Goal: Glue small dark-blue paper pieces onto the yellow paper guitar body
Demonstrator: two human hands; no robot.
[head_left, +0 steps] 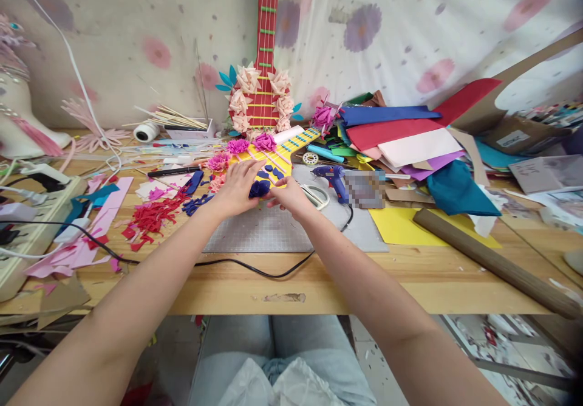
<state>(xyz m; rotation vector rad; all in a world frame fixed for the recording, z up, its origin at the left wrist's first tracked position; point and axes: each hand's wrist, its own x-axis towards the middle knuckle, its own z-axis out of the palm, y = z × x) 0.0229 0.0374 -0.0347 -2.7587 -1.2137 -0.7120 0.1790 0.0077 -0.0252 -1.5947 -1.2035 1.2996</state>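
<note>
A small yellow paper guitar with a pink, blue-striped neck lies on a grey cutting mat. Pink paper flowers line its left side. A dark blue paper flower sits at its near edge, between my two hands. My left hand lies over the guitar's left part with fingers stretched forward, its thumb side against the blue flower. From the right, my right hand has its fingers curled together at the flower's edge; the fingertips are partly hidden. Loose blue petals lie on the yellow body.
White-handled scissors and a blue glue gun lie to the right, its black cable crossing in front. Red paper scraps are on the left. A larger red guitar stands behind. Coloured paper and a brown tube are right.
</note>
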